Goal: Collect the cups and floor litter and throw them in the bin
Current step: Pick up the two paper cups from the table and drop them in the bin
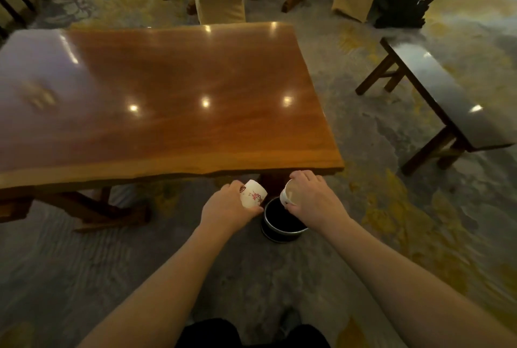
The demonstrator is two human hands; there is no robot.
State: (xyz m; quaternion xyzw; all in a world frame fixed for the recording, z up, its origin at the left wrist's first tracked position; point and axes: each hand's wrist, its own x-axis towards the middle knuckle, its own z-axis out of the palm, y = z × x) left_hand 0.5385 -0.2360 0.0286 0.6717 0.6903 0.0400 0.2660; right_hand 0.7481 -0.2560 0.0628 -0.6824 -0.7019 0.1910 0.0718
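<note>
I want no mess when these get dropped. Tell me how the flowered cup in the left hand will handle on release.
The flowered cup looks like thin paper, so it is probably light and easily crushed. The left hand holds it tilted beside the bin, not squarely over the opening, so it could glance off the rim. Being round, it would likely roll on the carpet if it misses.

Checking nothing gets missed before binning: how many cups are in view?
2. One floral cup is in the left hand, one cup in the right hand, both above the bin. Others may be hidden out of frame.
</note>
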